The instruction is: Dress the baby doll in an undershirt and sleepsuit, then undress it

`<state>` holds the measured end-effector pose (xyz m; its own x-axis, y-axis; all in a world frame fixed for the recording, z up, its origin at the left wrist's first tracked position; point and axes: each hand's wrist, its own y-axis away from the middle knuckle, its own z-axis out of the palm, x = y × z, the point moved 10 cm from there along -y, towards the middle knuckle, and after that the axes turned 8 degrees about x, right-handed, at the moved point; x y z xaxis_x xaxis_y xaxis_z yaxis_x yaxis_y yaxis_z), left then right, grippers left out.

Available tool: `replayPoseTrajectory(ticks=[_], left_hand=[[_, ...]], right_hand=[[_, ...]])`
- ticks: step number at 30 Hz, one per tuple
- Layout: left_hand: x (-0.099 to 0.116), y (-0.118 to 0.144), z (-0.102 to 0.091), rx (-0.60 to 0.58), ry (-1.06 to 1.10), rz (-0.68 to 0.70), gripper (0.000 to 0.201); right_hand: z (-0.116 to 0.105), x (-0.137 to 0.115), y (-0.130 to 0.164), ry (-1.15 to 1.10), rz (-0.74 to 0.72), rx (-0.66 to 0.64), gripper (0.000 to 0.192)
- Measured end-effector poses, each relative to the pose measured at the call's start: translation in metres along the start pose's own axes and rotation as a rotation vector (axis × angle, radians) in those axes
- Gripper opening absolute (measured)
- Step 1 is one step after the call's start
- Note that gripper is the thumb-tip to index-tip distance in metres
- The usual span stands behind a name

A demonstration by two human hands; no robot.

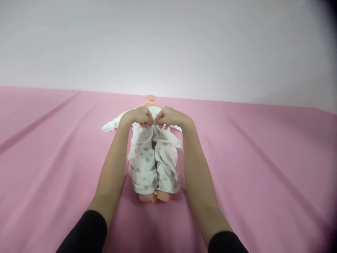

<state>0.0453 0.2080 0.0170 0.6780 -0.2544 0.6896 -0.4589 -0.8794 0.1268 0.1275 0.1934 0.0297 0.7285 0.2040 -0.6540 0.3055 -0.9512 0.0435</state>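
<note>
A baby doll (151, 100) lies on its back with its bare feet (162, 196) toward me. It wears white printed pants (143, 158) and a white printed baby shirt (113, 123), whose sleeves spread out to both sides. Over the doll's belly, my left hand (140, 116) pinches the front of the shirt. My right hand (168, 116) pinches the same cloth right beside it, the fingertips of both hands nearly touching. A loose shirt flap (173, 138) hangs over the right hip. Any fastener between the fingers is too small to make out.
A pink sheet (250, 168) with long creases covers the surface under the doll. Behind its far edge rises a plain pale wall (168, 45).
</note>
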Motion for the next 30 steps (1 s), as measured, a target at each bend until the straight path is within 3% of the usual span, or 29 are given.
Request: replayPoseTrajectory(ticks=[6,10,13,20,30], left_hand=[[0.002,0.002,-0.009,0.095,0.158,0.009,0.018],[0.001,0.006,-0.013,0.143,0.191,-0.052,0.035],[-0.001,0.007,-0.012,0.133,0.192,-0.079,0.041],[-0.004,0.005,-0.009,0.093,0.191,-0.066,0.034],[0.0,0.006,-0.01,0.084,0.151,-0.04,0.032]], right_hand=[[-0.009,0.001,-0.003,-0.161,-0.035,0.08,0.002],[-0.012,0.003,-0.004,-0.253,-0.005,0.124,0.004],[-0.005,0.002,-0.004,-0.233,0.004,0.072,0.006],[-0.003,-0.004,0.0,-0.252,-0.033,0.024,0.017],[-0.008,0.001,-0.004,-0.3,-0.03,0.081,0.018]])
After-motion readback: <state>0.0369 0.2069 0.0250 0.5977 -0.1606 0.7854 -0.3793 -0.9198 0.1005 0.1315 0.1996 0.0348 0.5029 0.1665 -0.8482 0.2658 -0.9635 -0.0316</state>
